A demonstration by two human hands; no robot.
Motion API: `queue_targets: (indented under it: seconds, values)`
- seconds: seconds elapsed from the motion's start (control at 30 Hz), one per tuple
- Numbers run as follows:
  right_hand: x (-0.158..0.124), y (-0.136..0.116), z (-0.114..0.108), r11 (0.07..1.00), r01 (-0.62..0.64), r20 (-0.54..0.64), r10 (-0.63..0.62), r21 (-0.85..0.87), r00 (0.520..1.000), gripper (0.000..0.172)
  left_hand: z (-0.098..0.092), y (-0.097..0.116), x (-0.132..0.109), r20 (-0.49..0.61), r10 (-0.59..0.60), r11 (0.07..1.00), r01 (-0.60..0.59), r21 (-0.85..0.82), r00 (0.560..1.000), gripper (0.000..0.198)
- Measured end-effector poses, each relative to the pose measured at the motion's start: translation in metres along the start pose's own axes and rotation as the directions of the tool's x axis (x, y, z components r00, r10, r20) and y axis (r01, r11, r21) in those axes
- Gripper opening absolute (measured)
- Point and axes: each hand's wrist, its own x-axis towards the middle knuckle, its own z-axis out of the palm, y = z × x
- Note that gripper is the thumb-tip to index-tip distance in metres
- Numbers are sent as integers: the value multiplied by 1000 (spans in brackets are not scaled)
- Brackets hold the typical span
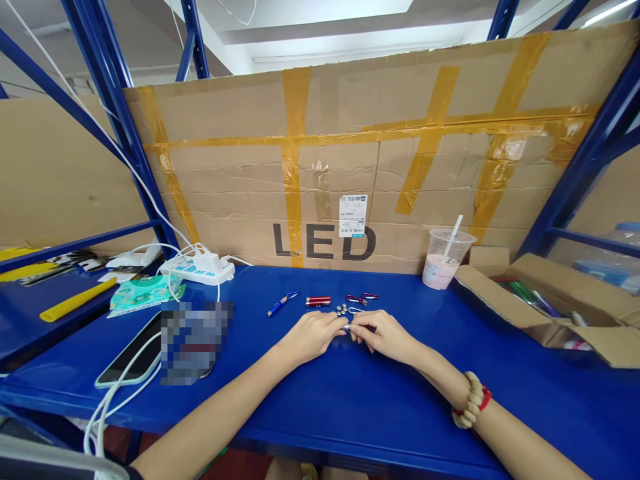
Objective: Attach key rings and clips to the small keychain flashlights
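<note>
My left hand and my right hand meet over the blue table, fingertips pinched on a small silver piece between them. Most of that piece is hidden by the fingers. Just beyond the fingertips lie several button cells and a pale loop. Red metal tubes, which look like mini flashlight bodies, rest behind my left hand. To their left is a blue mini flashlight with a clip. Behind my right hand are a red carabiner and another red clip.
At left are a phone with white cables, a blurred-out item, a tissue pack and a power strip. A drink cup and an open carton stand at right. Cardboard walls the back.
</note>
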Motion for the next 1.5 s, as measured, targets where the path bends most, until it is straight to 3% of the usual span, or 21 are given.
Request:
queue_targets:
  seconds: [0.2, 0.43, 0.6, 0.73, 0.83, 1.1, 1.5]
  values:
    - [2, 2, 3, 988, -38, -37, 44, 153, 998, 37, -3, 0, 3, -65, -50, 993, 42, -114, 997, 27]
    - [6, -1, 0, 982, -58, -111, 79, 179, 991, 37, -8, -1, 6, -102, -162, 963, 135, -233, 981, 28]
    - [6, 0, -1, 998, -62, -181, 57, -23, 982, 37, -5, -3, 7, -43, -195, 951, 179, -253, 980, 28]
    - [4, -1, -5, 986, -55, -399, -13, -158, 917, 29, -4, -5, 7, -51, -249, 940, 229, -255, 967, 29]
    - [3, -1, -7, 983, 5, -476, -92, -181, 875, 31, -4, -7, 6, -45, -265, 937, 247, -249, 963, 30]
    - [3, 5, -2, 942, 108, -415, -241, -318, 877, 25, -6, -4, 6, 11, -193, 946, 189, -264, 981, 28]
    - [2, 15, 1, 972, 149, -369, -207, -180, 906, 25, -8, 2, 4, 84, -174, 889, 194, -415, 981, 18]
